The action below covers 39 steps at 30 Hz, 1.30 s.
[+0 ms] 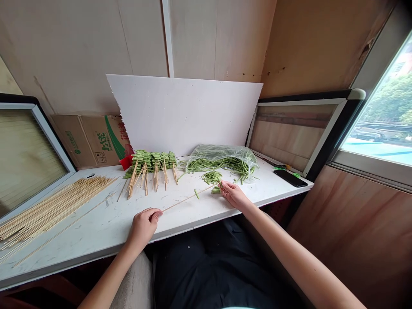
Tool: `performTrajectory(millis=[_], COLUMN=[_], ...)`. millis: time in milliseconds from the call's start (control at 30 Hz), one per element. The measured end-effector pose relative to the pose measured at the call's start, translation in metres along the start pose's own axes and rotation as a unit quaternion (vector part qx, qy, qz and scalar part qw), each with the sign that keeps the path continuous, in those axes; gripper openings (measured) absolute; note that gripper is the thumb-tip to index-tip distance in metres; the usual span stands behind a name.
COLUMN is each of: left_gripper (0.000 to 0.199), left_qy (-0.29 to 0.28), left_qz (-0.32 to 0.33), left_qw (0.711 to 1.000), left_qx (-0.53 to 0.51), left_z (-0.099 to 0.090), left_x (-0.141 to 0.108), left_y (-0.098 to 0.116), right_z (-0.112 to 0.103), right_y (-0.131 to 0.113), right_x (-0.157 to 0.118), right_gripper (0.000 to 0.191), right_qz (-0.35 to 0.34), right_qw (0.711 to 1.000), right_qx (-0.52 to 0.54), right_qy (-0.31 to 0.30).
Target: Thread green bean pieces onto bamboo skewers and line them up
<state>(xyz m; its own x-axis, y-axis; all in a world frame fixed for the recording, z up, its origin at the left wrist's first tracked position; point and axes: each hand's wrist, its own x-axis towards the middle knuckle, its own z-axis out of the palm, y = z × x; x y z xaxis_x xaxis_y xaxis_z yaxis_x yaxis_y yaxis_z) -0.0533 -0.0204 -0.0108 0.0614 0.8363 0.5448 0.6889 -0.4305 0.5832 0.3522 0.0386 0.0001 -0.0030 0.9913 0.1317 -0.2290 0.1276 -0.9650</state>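
Observation:
My left hand [144, 223] is closed round the near end of a thin bamboo skewer [180, 201], which slants up to the right above the table. One short green bean piece [196, 194] sits crosswise partway along the skewer. At the skewer's far tip, my right hand [233, 194] pinches another small green piece, mostly covered by the fingers. Just beyond that hand lies a small heap of cut bean pieces [211, 177], with a few more beside the fingertips. Long uncut beans [219, 164] spill from a clear plastic bag [222, 151] behind.
Loose skewers [54, 206] cover the left of the white table [106, 227]. Finished bean skewers [151, 163] are stacked at the back, near a cardboard box [93, 141]. A white board [189, 116] leans behind. A black phone [290, 178] lies by the right edge.

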Motion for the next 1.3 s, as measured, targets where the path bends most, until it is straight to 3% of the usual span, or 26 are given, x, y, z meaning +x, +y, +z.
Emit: performTrajectory(millis=[600, 933, 1300], left_gripper=[0.024, 0.026, 0.026], left_qy=[-0.003, -0.010, -0.005], left_qz=[-0.014, -0.026, -0.009], left_qw=[1.000, 1.000, 1.000], left_qx=[0.010, 0.009, 0.029], left_z=[0.0006, 0.0002, 0.0044], left_x=[-0.0007, -0.0003, -0.0021], left_y=[-0.0013, 0.0004, -0.0052], right_z=[-0.0010, 0.0036, 0.0046], right_y=[0.0003, -0.0051, -0.0019], right_x=[0.0004, -0.0018, -0.0011], right_gripper=[0.041, 0.035, 0.038], right_qz=[-0.013, 0.013, -0.029], right_qw=[0.999, 0.997, 0.999], right_qx=[0.026, 0.070, 0.006], right_qy=[-0.015, -0.014, 0.019])
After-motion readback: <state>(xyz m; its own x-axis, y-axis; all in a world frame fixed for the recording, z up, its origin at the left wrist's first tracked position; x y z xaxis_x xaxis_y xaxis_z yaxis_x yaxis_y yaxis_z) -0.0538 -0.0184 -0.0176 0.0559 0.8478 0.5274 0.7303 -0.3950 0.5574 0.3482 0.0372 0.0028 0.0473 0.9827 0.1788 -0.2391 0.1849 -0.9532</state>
